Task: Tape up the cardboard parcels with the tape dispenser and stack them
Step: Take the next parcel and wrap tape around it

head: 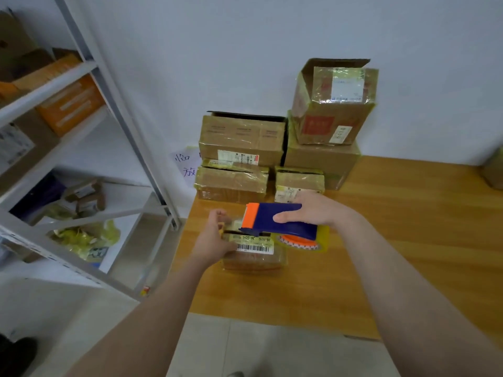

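A small cardboard parcel (255, 255) with a barcode label lies near the left edge of the wooden table (394, 254). My right hand (313, 210) grips the blue and orange tape dispenser (275, 217) just above the parcel's top; its yellowish tape roll (304, 242) hangs below. My left hand (215, 235) holds the parcel's left end, its fingers pinching the clear tape end by the dispenser's orange nose. Taped parcels are stacked at the table's back: a wide box (242, 138) on a flat one (231, 183), and a tall box (334, 102) on a larger one (321, 159).
A small taped box (299, 183) sits just behind my right hand. A grey metal shelf rack (81, 131) with boxes and bags stands to the left. Another box (494, 170) shows at the table's right edge. A white wall backs the table, with tiled floor below.
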